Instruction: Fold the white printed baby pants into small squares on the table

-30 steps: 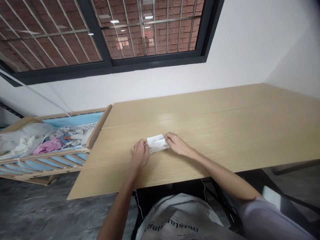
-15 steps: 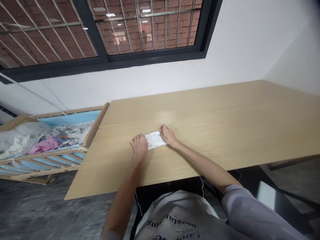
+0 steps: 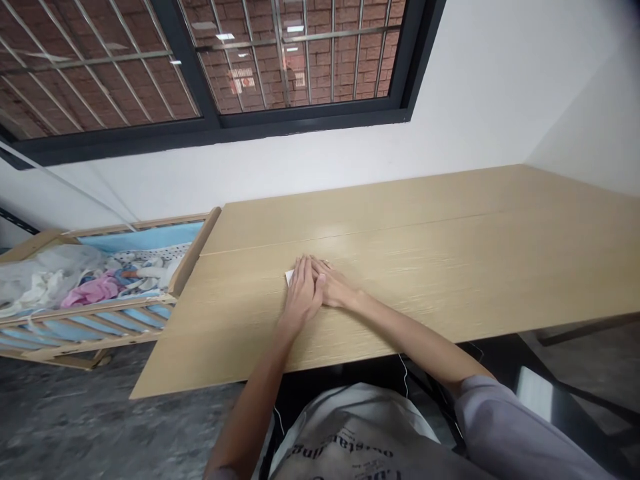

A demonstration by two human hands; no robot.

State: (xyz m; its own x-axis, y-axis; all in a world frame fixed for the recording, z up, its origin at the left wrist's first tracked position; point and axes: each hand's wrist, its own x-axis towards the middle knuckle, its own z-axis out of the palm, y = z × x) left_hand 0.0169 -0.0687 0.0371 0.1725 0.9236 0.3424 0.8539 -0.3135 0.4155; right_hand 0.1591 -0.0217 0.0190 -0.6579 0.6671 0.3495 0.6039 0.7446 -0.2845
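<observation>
Head: desk (image 3: pixel 450 273) from above, wooden cot (image 3: pixel 196 250) at its left end.
Left hand (image 3: pixel 303 297): open, flat, ungripping, covering a white folded sheet (image 3: pixel 289 277), only its corner showing.
Right hand (image 3: pixel 336 288): open, flat, touching the left.

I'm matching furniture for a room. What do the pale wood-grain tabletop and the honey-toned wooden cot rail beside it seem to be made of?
The pale wood-grain tabletop looks like laminate or veneer over board, with a soft satin sheen: its grain is very even, and a straight seam crosses it. The honey-toned wooden cot rail looks like smooth, possibly varnished wood; solid or veneered, the view can't settle.
</observation>
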